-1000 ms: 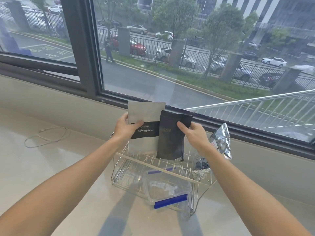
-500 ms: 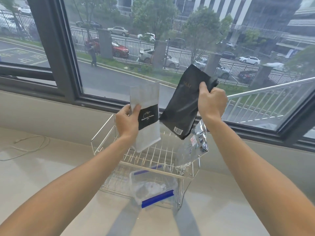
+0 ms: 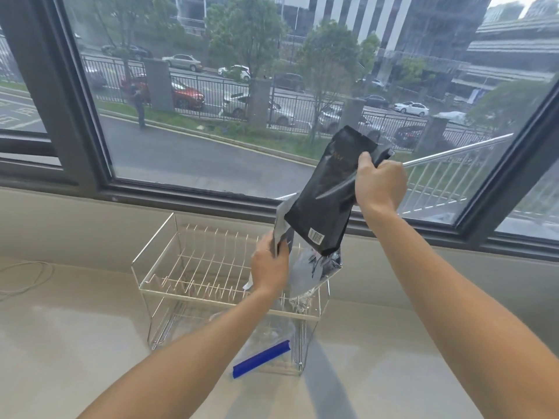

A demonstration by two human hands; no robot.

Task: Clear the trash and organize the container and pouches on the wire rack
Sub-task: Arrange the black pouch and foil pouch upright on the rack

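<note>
Both of my hands are closed around pouches above the wire rack (image 3: 193,267). Nearest to me, at about 6 o'clock of the view, my left hand (image 3: 269,267) grips the white pouch (image 3: 281,220) near its lower part, thumb across its dark label, so only a thin edge of it shows, rising toward 12 o'clock behind the other bag. At about 2 o'clock from it, my right hand (image 3: 379,186) is clenched on the top corner of the black pouch (image 3: 328,192), which hangs tilted, its barcode end pointing down toward 7 o'clock and overlapping the white pouch.

Just beneath the black pouch, a crumpled silver foil bag (image 3: 314,272) sits at the right end of the rack's upper tier; I cannot tell whether the pouch touches it. The rest of that tier, out toward 9 o'clock, shows only bare wire prongs. On the lower tier, toward 5 o'clock of the rack, lies the clear container (image 3: 272,337) with a blue clip (image 3: 261,358) on its near side.

The rack stands on a pale counter (image 3: 75,343). At 9 o'clock a white cable (image 3: 27,276) lies looped on it. Beyond runs the dark window frame (image 3: 169,195), with the street outside.
</note>
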